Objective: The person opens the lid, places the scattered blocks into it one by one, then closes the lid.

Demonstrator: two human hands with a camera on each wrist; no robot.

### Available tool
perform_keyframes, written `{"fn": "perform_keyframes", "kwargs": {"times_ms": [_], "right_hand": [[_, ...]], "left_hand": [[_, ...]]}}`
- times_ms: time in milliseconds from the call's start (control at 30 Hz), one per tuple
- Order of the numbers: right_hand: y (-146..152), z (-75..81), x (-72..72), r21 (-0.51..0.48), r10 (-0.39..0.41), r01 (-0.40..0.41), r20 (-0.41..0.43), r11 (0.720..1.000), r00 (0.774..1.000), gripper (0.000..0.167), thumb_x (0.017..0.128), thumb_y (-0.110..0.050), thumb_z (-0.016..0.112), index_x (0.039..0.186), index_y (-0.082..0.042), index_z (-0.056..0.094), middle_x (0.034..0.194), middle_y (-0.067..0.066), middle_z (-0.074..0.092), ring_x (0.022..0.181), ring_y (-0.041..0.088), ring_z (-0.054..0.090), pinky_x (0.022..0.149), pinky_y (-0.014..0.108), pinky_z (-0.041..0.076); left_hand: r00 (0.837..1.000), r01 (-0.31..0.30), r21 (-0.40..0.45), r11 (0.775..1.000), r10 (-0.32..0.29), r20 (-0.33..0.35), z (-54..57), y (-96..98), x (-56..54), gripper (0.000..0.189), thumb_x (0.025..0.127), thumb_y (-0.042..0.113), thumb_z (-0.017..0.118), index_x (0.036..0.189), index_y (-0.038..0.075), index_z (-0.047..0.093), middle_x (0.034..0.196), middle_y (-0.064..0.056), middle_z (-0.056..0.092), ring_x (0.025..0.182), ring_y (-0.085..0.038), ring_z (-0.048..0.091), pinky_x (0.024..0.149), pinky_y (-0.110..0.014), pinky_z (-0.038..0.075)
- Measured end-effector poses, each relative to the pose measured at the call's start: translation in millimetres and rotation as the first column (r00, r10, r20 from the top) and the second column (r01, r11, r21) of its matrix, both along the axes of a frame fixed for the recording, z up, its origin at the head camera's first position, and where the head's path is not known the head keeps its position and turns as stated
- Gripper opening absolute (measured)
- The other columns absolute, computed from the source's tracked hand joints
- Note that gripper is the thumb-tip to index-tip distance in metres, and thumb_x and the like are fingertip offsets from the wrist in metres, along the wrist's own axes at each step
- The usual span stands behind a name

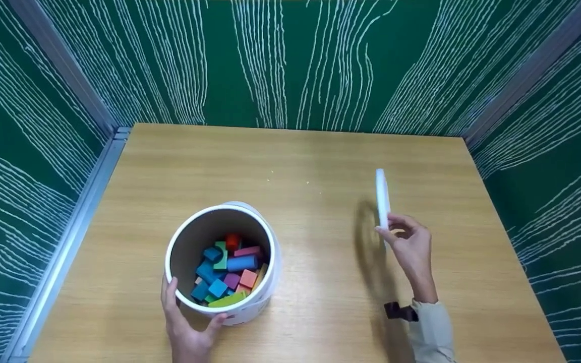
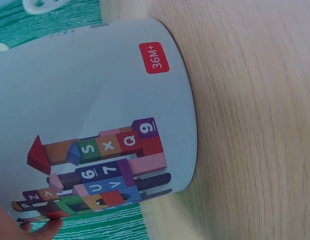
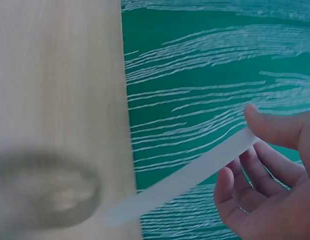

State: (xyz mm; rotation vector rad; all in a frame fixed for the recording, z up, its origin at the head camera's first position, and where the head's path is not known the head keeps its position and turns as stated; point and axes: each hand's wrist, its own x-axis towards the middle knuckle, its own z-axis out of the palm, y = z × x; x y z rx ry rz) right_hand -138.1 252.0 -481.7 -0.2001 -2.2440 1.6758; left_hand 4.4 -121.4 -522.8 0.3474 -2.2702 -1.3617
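Note:
A white bucket (image 1: pixel 272 282) stands at the left front of the table, its open mouth tilted towards me in the head view. Inside lie several coloured toy blocks (image 1: pixel 242 262). My left hand (image 1: pixel 189 338) grips the bucket at its near left rim, the fingers along the outside and the thumb at the front. In the left wrist view the bucket's printed side (image 2: pixel 95 90) fills much of the picture. Off to the right, my right hand (image 1: pixel 411 247) pinches a thin white lid (image 1: pixel 382 196) by its near edge. The lid is held upright above the table, nearly edge-on.
The wooden table (image 1: pixel 321 242) bears a few tiny pale specks near its middle. A ring-like shadow (image 1: pixel 363 242) falls beside the lid. Green walls (image 1: pixel 300 65) with white lines rise behind and at both sides, with a metal rail (image 1: pixel 68 242) along the left.

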Motion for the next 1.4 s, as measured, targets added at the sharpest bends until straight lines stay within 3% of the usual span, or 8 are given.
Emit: {"fn": "perform_keyframes", "kwargs": {"times_ms": [233,433,567,733,933,1133,1300,1400], "right_hand": [[-10.0,5.4,-0.3,0.229,0.112,-0.09,-0.083,0.969,0.99,0.027,0.068,0.002,0.082,0.093,0.0,0.073,0.08,0.012,0.067,0.07,0.014,0.058,0.059,0.017,0.046],[-26.2,24.8,4.5,0.432,0.236,-0.149,-0.156,0.889,0.959,0.029,0.063,0.003,0.084,0.089,-0.004,0.074,0.077,0.004,0.066,0.07,0.016,0.058,0.062,0.02,0.045],[-41.2,36.7,9.9,0.494,0.341,-0.222,-0.164,0.84,0.925,0.031,0.062,0.006,0.084,0.089,-0.004,0.074,0.084,0.004,0.067,0.075,0.014,0.06,0.064,0.023,0.05],[-63.7,51.4,16.7,0.553,0.459,-0.284,-0.206,0.783,0.864,0.031,0.061,0.006,0.084,0.089,-0.004,0.074,0.089,0.006,0.067,0.082,0.019,0.062,0.072,0.033,0.053],[-92.0,66.7,28.8,0.636,0.561,-0.295,-0.265,0.713,0.784,0.034,0.057,0.004,0.085,0.087,-0.006,0.075,0.09,0.004,0.066,0.087,0.021,0.058,0.08,0.039,0.041],[-117.7,72.9,39.8,0.69,0.67,-0.349,-0.266,0.635,0.694,0.029,0.061,0.0,0.083,0.087,-0.009,0.075,0.087,0.001,0.067,0.087,0.016,0.057,0.089,0.047,0.038],[-134.8,74.3,50.1,0.726,0.742,-0.391,-0.24,0.565,0.626,0.022,0.067,-0.006,0.081,0.087,-0.014,0.076,0.088,-0.002,0.068,0.088,0.015,0.055,0.083,0.038,0.039],[-141.9,73.8,55.7,0.746,0.778,-0.405,-0.234,0.528,0.583,0.02,0.07,-0.006,0.079,0.088,-0.016,0.076,0.088,-0.002,0.067,0.09,0.016,0.054,0.083,0.036,0.038]], "left_hand": [[1.0,0.005,-0.006,1.0,-0.005,-0.014,-2.5,0.7,-0.3,0.099,0.072,0.014,0.081,0.148,0.015,0.019,0.153,-0.017,0.016,0.134,-0.04,0.022,0.105,-0.063,0.027],[1.0,-0.007,-0.001,1.0,0.007,0.003,-2.8,2.5,0.3,0.1,0.071,0.014,0.082,0.149,0.017,0.018,0.152,-0.018,0.017,0.133,-0.04,0.023,0.106,-0.062,0.026],[1.0,-0.004,0.002,1.0,0.004,0.006,-1.8,2.2,0.3,0.099,0.072,0.015,0.081,0.149,0.017,0.018,0.153,-0.018,0.017,0.133,-0.04,0.023,0.106,-0.062,0.026],[1.0,0.011,-0.016,1.0,-0.011,-0.016,-0.1,-0.4,-1.3,0.1,0.072,0.015,0.081,0.149,0.017,0.018,0.153,-0.017,0.016,0.134,-0.041,0.022,0.107,-0.061,0.026],[0.999,0.021,-0.025,0.999,-0.022,-0.028,0.4,-1.6,-1.3,0.099,0.073,0.018,0.081,0.149,0.017,0.018,0.154,-0.016,0.016,0.135,-0.04,0.022,0.107,-0.061,0.025],[0.993,0.039,-0.034,0.999,-0.042,-0.108,-4.9,-3.5,0.7,0.102,0.073,0.021,0.082,0.151,0.014,0.016,0.153,-0.018,0.017,0.134,-0.04,0.023,0.11,-0.057,0.022],[0.993,0.011,-0.052,0.999,-0.017,-0.114,-8.7,-2.5,1.0,0.106,0.073,0.025,0.082,0.152,0.015,0.013,0.153,-0.018,0.018,0.135,-0.039,0.022,0.11,-0.058,0.022],[0.987,0.01,-0.053,0.999,-0.018,-0.161,-11.6,-2.5,0.9,0.106,0.072,0.033,0.082,0.152,0.01,0.014,0.153,-0.02,0.019,0.136,-0.038,0.022,0.113,-0.049,0.021]]}}
